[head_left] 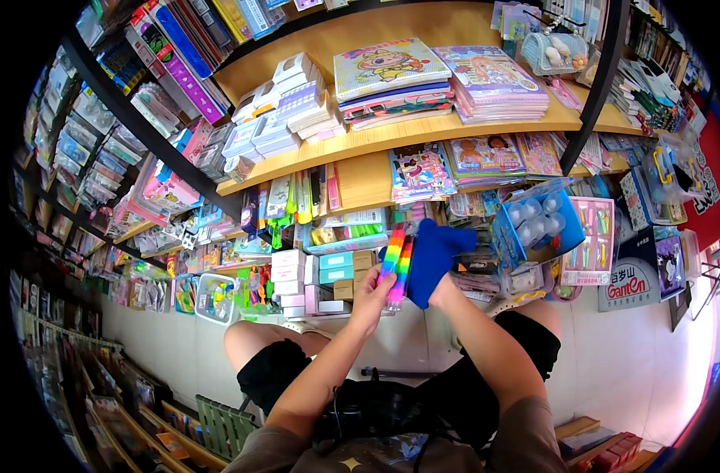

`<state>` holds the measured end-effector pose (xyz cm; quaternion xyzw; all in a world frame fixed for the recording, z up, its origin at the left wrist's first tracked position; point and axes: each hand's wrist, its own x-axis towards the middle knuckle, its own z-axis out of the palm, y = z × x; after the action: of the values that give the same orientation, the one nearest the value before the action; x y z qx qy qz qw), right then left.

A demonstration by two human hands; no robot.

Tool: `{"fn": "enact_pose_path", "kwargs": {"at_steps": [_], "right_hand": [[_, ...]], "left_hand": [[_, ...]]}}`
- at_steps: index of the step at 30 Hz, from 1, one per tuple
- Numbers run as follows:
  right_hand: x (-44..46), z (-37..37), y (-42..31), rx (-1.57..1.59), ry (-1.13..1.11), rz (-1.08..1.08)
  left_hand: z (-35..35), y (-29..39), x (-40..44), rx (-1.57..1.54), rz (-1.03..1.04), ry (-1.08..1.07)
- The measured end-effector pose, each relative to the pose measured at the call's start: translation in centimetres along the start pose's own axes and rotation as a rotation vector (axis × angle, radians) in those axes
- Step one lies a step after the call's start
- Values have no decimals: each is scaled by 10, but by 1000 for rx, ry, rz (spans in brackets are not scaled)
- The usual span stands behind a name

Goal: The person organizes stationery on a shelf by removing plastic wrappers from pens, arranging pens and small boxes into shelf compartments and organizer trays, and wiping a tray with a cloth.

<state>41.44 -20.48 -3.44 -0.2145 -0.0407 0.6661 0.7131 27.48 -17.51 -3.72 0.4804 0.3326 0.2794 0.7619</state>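
My left hand (369,296) is closed around the lower part of several rainbow-coloured segmented sticks (402,270), perhaps stacking crayons. They stand nearly upright in front of me. Right beside them is a bunched blue cloth (432,258), touching or almost touching the sticks. My right hand (442,292) is at the cloth's lower edge and grips it, its fingers mostly hidden under the fabric. Below the hands, small white boxes (288,272) and teal boxes (335,268) are stacked at the front of the shelf.
Above is a wooden shelf (360,148) with stacked books (494,83) and boxes. A blue box of clear-topped items (537,229) stands to the right, near a carton (634,272). On the left, a white basket (216,298) sits on the floor. A green stool (224,426) is behind me.
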Motion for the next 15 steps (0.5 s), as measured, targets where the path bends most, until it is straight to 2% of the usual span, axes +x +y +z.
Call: {"fn": "enact_pose_path", "kwargs": {"at_steps": [1, 2, 6, 9, 11, 13, 15], "right_hand": [[-4, 14, 4, -75, 60, 12], [-24, 25, 12, -251, 232, -88], [-14, 9, 7, -123, 188, -159], [-6, -11, 6, -437, 208, -473], [1, -31, 9, -324, 198, -401], [-15, -6, 6, -83, 306, -253], [-12, -12, 2, -108, 320, -334]], "left_hand": [[2, -2, 0, 4, 11, -1], [2, -5, 0, -50, -27, 1], [3, -14, -3, -295, -200, -38], [13, -6, -10, -333, -282, -25], [21, 3, -14, -288, -320, -41], [18, -6, -15, -225, -308, -94], [16, -12, -15, -191, -310, -130]]}}
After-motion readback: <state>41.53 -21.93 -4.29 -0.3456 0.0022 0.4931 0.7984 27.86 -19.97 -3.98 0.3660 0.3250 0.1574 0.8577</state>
